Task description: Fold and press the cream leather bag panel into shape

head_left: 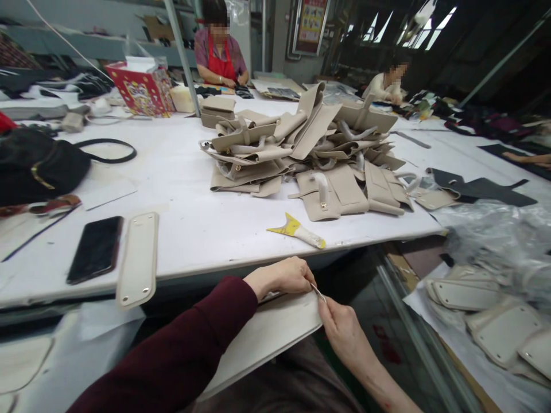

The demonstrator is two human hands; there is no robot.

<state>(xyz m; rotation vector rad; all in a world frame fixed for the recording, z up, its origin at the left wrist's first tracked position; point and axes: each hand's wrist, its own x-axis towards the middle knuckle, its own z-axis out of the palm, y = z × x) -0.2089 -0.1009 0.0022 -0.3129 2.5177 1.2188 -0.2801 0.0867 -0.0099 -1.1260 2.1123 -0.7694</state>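
Across my lap lies a flat, off-white bag piece (269, 338) that looks like leather, with layered edges along its lower side. My left hand (282, 276), below a dark maroon sleeve, grips its upper edge with curled fingers. At the right corner, my right hand (342, 324) pinches the same piece between thumb and fingers. A thin light strip of edge shows between the two hands. On the table just beyond them rests a yellow and white tool (297, 230) with a forked end. My left fingertips are partly hidden.
Beige bag parts with wrapped handles (321, 186) are heaped on the white table (181, 229). A phone (95, 249) and a panel with snaps (138, 258) lie left, the panel overhanging the edge. More panels (503, 332) are stacked right. Two people work across the table.
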